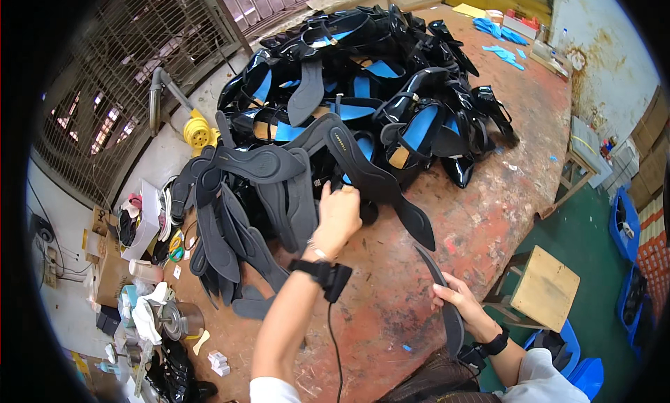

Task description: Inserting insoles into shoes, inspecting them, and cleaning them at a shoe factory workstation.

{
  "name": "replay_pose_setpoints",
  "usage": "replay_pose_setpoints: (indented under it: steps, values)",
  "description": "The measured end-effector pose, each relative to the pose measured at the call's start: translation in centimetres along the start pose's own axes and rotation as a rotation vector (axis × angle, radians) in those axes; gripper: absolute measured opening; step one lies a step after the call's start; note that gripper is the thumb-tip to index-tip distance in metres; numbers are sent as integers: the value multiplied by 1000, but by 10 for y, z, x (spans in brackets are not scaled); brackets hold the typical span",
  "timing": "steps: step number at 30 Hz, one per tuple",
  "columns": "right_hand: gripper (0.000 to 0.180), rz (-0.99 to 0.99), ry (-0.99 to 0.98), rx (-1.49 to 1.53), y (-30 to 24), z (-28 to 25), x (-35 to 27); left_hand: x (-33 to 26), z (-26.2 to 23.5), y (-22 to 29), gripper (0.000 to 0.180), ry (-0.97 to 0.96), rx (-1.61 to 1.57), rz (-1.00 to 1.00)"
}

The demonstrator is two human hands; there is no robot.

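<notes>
My left hand [338, 216] reaches into the near side of the pile, fingers bent among dark insoles and black shoes. Its fingertips are partly hidden, and what they grip I cannot make out. Just beside it, a long black insole [382, 174] slopes down toward the right. My right hand [462, 307], near the table's front edge, is closed around another black insole [448, 319], held nearly on edge. Many grey-black insoles [276, 193] lie heaped to the left of my left hand. Behind them rises a pile of shiny black strapped shoes [419, 127] with blue inner soles.
The worn reddish table [481, 228] carries blue gloves [499, 32] at its far right. At left stand a yellow blower-like fitting [198, 132], green-handled scissors [176, 249] and a metal can [183, 321]. A wooden stool [544, 288] and blue bins [623, 225] stand on the floor at right.
</notes>
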State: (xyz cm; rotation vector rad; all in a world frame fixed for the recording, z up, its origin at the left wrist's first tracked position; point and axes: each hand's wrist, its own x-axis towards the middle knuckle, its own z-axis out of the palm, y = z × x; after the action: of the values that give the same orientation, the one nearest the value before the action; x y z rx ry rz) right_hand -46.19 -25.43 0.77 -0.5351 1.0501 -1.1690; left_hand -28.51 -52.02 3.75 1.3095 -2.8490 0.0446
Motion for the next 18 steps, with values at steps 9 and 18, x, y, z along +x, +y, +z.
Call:
replay_pose_setpoints:
  steps: [9, 18]
  values:
    - [50, 97, -31, 19, 11, 2, 14, -126, -55, 24, 15, 61, -1162, -378]
    - [63, 90, 17, -139, 18, -6, -2, -347, -59, 141, 27, 72, -1071, -1009]
